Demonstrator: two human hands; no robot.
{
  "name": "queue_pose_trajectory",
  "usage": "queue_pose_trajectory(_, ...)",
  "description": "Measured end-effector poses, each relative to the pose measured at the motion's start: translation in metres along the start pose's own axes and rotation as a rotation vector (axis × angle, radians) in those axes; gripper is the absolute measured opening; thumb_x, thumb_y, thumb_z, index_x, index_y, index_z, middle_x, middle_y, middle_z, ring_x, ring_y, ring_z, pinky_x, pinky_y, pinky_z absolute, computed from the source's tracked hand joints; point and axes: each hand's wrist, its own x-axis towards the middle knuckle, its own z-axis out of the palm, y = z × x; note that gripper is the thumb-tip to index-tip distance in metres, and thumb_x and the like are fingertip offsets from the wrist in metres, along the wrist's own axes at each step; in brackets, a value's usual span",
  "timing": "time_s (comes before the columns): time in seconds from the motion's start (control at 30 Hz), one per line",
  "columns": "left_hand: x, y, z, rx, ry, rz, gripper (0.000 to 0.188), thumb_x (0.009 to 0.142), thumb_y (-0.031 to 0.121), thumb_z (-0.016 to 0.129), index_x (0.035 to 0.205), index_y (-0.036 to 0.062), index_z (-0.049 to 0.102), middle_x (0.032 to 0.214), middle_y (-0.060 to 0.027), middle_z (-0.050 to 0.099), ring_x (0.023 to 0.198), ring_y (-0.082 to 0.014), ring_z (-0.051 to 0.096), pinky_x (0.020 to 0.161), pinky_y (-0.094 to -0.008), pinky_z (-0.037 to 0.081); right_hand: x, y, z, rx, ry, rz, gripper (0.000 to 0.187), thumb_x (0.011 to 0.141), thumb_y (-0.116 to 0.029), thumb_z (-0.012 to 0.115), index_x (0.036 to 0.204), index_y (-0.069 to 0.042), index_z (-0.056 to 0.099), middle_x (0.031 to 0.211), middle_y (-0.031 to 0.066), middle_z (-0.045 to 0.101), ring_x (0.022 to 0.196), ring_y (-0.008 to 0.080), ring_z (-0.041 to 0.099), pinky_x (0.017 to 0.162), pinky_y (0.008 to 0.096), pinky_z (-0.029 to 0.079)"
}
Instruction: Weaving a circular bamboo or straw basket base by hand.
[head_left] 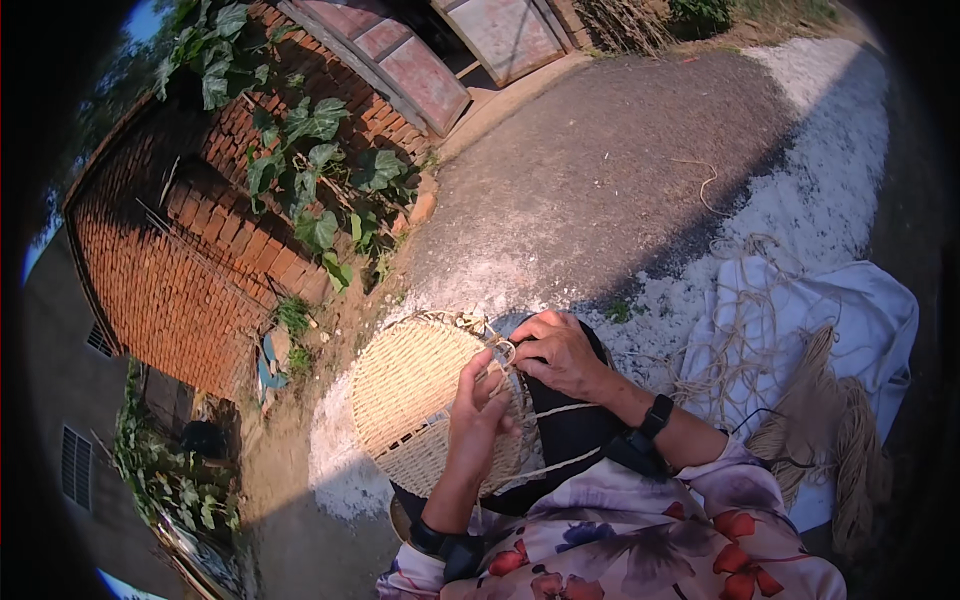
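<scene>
A round, straw-coloured woven piece (pixel 415 375) rests over my lap, with a gap in its weave near the lower middle. At its upper right edge my right hand (pixel 565 355) is closed, thumb and fingers pinching a thin pale cord (pixel 503 349) that forms a small loop. My left hand (pixel 475 425) lies over the right part of the weaving, its fingers curled close to that loop; what they grip is hidden. Two strands of cord (pixel 562 410) stretch across my dark-clothed lap from the weaving toward the right.
On my right, a white cloth (pixel 870 300) carries loose tangled cord (pixel 740 345) and tan hanks of cord (pixel 855 460). Pale, crumbly material (pixel 810 190) covers part of the ground. A brick wall (pixel 190 310) with leafy vines (pixel 320 160) stands at left; metal doors (pixel 400 60) are at the far side.
</scene>
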Motion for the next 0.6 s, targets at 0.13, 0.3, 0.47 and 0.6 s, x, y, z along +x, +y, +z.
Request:
queue_pose_trajectory(0.13, 0.001, -0.004, -0.001, -0.366, -0.061, -0.113, 0.063, 0.090, -0.004, 0.051, 0.148, 0.0112, 0.030, 0.134, -0.0118, 0.050, 0.064, -0.0062, 0.049, 0.057, -0.0237, 0.049, 0.000, 0.001, 0.002, -0.001, -0.001, 0.002, 0.010, 0.080, -0.017, 0.068, 0.089, -0.015, 0.074, 0.110, 0.0014, 0.065, 0.107, 0.0227, 0.055, 0.095, 0.0408, 0.036)
queue_pose_trajectory(0.3, 0.002, -0.011, -0.005, -0.384, -0.093, -0.108, 0.062, 0.091, -0.003, 0.051, 0.148, 0.0101, 0.030, 0.136, -0.0129, 0.050, 0.064, -0.0064, 0.049, 0.055, -0.0225, 0.047, 0.000, 0.001, 0.002, 0.011, -0.038, -0.014, 0.008, 0.080, -0.017, 0.068, 0.086, -0.013, 0.070, 0.111, 0.0031, 0.064, 0.105, 0.0238, 0.055, 0.095, 0.0418, 0.036)
queue_pose_trajectory(0.47, -0.004, 0.002, -0.014, 0.052, -0.058, -0.027, 0.058, 0.093, 0.003, 0.056, 0.146, 0.0117, 0.034, 0.129, -0.0149, 0.057, 0.067, -0.0076, 0.055, 0.055, -0.0224, 0.049, -0.003, 0.001, -0.004, -0.099, 0.065, 0.042, 0.009, 0.075, -0.012, 0.065, 0.079, -0.009, 0.057, 0.096, 0.0067, 0.060, 0.101, 0.0269, 0.055, 0.094, 0.0421, 0.037)
queue_pose_trajectory(0.6, 0.000, -0.009, -0.068, 0.230, 0.240, 0.318, 0.032, 0.094, 0.007, 0.060, 0.126, 0.0058, 0.057, 0.102, -0.0066, 0.065, 0.074, -0.0084, 0.060, 0.058, -0.0232, 0.049, -0.041, 0.083, -0.080, -0.446, 0.248, 0.322, 0.008, 0.074, -0.011, 0.063, 0.079, -0.008, 0.057, 0.087, 0.0084, 0.057, 0.091, 0.0304, 0.054, 0.082, 0.0446, 0.039)
